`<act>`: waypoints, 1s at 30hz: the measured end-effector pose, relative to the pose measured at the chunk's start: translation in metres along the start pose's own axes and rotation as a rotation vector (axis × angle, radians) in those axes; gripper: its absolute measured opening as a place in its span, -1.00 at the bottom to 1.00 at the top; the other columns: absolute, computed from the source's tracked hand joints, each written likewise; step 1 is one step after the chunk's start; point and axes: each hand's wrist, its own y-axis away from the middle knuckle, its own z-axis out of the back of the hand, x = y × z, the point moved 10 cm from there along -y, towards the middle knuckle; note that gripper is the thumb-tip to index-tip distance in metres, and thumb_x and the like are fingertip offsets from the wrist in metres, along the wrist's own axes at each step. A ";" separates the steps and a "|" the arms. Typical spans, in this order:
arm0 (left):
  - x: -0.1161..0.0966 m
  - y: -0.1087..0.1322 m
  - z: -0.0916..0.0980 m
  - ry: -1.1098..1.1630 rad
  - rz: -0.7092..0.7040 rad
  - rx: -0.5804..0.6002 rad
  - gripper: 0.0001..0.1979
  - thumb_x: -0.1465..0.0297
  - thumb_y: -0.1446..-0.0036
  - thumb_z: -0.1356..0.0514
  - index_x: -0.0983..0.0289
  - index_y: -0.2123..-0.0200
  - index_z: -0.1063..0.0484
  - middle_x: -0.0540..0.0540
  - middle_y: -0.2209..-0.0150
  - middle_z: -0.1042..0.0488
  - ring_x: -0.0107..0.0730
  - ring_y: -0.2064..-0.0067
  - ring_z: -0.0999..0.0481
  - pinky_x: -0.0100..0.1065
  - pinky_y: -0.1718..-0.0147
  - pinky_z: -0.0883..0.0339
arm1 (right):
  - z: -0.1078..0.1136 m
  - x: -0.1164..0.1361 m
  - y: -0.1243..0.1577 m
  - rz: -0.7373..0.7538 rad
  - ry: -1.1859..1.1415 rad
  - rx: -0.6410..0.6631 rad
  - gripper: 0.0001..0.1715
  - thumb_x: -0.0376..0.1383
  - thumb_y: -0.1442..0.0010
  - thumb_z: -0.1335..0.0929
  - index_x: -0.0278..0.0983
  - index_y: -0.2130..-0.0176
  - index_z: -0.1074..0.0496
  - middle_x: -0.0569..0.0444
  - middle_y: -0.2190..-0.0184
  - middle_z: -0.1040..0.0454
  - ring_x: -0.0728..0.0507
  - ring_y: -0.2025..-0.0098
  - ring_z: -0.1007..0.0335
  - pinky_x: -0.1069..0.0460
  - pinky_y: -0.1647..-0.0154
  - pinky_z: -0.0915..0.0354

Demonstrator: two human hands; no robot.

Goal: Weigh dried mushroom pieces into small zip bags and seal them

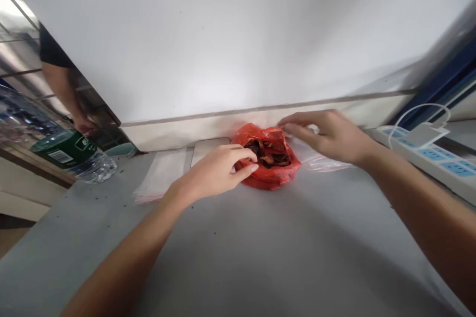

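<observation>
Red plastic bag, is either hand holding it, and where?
Left hand pinches the crumpled red plastic bag at its left rim; right hand only touches the far edge.

Water bottle, white power strip

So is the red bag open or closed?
Open. The red bag gapes at the top, showing dark brown pieces inside. The left hand touches its rim.

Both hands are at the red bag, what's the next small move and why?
Probably pinch a dark piece with the left hand: its fingertips sit at the open red bag, while the right hand is over the clear bag alongside.
</observation>
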 end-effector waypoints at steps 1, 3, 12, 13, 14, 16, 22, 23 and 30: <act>0.002 0.002 0.002 -0.004 0.024 0.019 -0.74 0.30 -0.36 -0.07 0.21 0.22 -0.57 0.07 0.20 -0.60 -0.33 0.29 -0.51 -0.35 0.33 -0.27 | -0.009 0.013 -0.003 0.038 -0.006 0.065 -0.54 -0.03 -0.32 -0.24 -0.18 0.16 -0.63 -0.01 0.20 -0.68 -0.26 0.19 -0.56 -0.11 0.16 -0.39; 0.008 0.008 0.005 -0.012 0.075 0.074 -0.74 0.30 -0.34 -0.07 0.21 0.31 -0.52 0.03 0.31 -0.57 -0.38 0.40 -0.43 -0.37 0.42 -0.19 | -0.027 0.035 -0.006 0.105 -0.006 0.200 -0.62 -0.07 -0.31 -0.27 -0.18 0.25 -0.60 0.05 0.38 -0.61 -0.16 0.37 -0.46 -0.05 0.31 -0.29; 0.058 0.040 0.036 -0.172 0.424 0.234 -0.73 0.21 -0.22 -0.09 0.19 0.46 -0.40 0.00 0.50 -0.37 -0.37 0.51 -0.25 -0.35 0.52 0.00 | -0.091 0.073 -0.009 0.051 0.019 0.675 -0.58 -0.16 -0.30 -0.30 -0.20 0.56 -0.28 0.11 0.61 -0.34 -0.04 0.60 -0.10 -0.04 0.52 0.02; 0.069 0.045 0.037 -0.172 0.468 0.269 -0.77 0.22 -0.16 -0.12 0.20 0.46 -0.41 0.01 0.47 -0.41 -0.36 0.49 -0.29 -0.36 0.52 -0.02 | -0.094 0.074 -0.010 0.051 0.035 0.685 -0.55 -0.18 -0.30 -0.29 -0.21 0.59 -0.24 0.11 0.63 -0.31 -0.04 0.61 -0.05 -0.05 0.52 0.03; 0.079 0.049 0.039 -0.163 0.504 0.294 -0.82 0.23 -0.09 -0.15 0.19 0.43 -0.44 0.02 0.43 -0.45 -0.35 0.46 -0.33 -0.38 0.51 -0.07 | -0.097 0.075 -0.011 0.053 0.038 0.685 -0.55 -0.19 -0.30 -0.30 -0.21 0.60 -0.25 0.10 0.62 -0.32 -0.03 0.61 -0.05 -0.05 0.52 0.02; 0.101 0.055 0.041 -0.157 0.569 0.333 -0.86 0.26 0.04 -0.20 0.19 0.42 -0.44 0.01 0.41 -0.47 -0.33 0.43 -0.37 -0.40 0.48 -0.12 | -0.100 0.076 -0.014 0.054 0.002 0.665 -0.64 -0.22 -0.29 -0.31 -0.20 0.54 -0.36 0.07 0.53 -0.43 -0.06 0.57 -0.18 -0.04 0.50 -0.05; 0.165 0.071 0.033 -0.213 0.775 0.412 -0.67 0.14 0.27 -0.39 0.19 0.64 -0.36 0.00 0.59 -0.36 -0.33 0.52 -0.29 -0.35 0.52 -0.08 | -0.102 0.078 -0.014 0.098 -0.099 0.613 -0.71 -0.17 -0.31 -0.30 -0.22 0.35 -0.53 0.02 0.33 -0.59 -0.13 0.36 -0.45 -0.04 0.36 -0.23; 0.172 0.072 0.027 -0.203 0.784 0.438 -0.62 0.11 0.29 -0.41 0.20 0.71 -0.33 0.00 0.65 -0.31 -0.36 0.56 -0.23 -0.34 0.53 -0.05 | -0.102 0.079 -0.014 0.108 -0.115 0.610 -0.68 -0.15 -0.33 -0.29 -0.23 0.32 -0.54 0.01 0.31 -0.60 -0.14 0.34 -0.46 -0.04 0.33 -0.25; 0.192 0.075 0.009 -0.017 0.755 0.496 -0.62 0.13 0.33 -0.44 0.22 0.74 -0.37 0.06 0.66 -0.38 -0.39 0.59 -0.24 -0.35 0.57 -0.09 | -0.104 0.078 -0.013 0.132 -0.144 0.621 -0.62 -0.10 -0.34 -0.26 -0.23 0.17 -0.58 0.00 0.17 -0.64 -0.18 0.19 -0.52 -0.04 0.20 -0.31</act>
